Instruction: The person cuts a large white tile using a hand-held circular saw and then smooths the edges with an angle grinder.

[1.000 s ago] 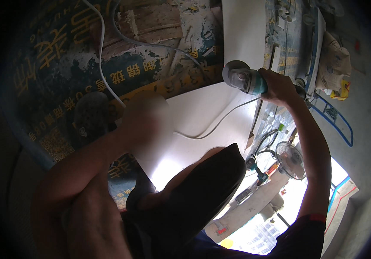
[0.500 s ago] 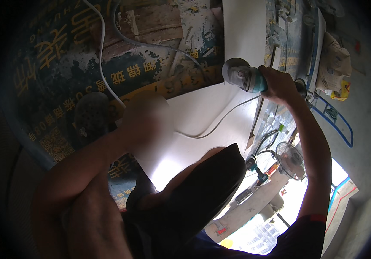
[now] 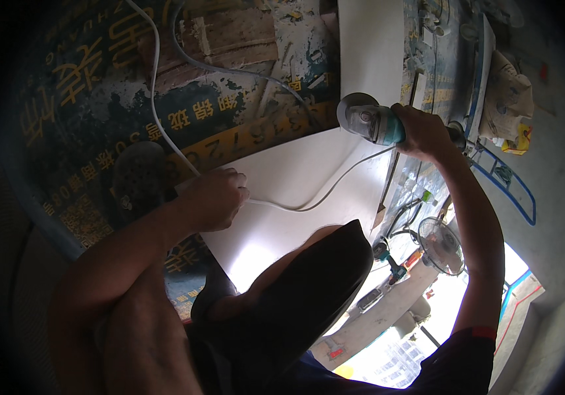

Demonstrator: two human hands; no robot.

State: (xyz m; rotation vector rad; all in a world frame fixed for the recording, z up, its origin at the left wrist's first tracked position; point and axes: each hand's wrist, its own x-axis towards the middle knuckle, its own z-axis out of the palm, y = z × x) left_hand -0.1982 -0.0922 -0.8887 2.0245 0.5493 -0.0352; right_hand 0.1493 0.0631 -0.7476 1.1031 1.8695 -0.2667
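My right hand [image 3: 422, 133] is wrapped round the body of a teal and grey angle grinder [image 3: 381, 125]. The grinder's round disc [image 3: 355, 108] lies over the edge of a white board or slab [image 3: 295, 164]. Closed around a pale power cord [image 3: 295, 209], my left hand [image 3: 215, 199] is above the slab's left corner. From this hand the cord runs in a curve across the slab to the grinder. On its other side, the cord goes up to the far left. The fingertips of my left hand are partly hidden.
A printed dark green sheet [image 3: 104, 125] covers the floor on the left, with a stained reddish-brown board [image 3: 236, 43] on it. To the right are a fan [image 3: 440, 245], a teal cordless tool [image 3: 395, 268], a blue frame [image 3: 506, 174] and a paper sack [image 3: 509, 95].
My left hand, blurred before, now shows clearly, closed on the cord. My right hand and the grinder have hardly moved.
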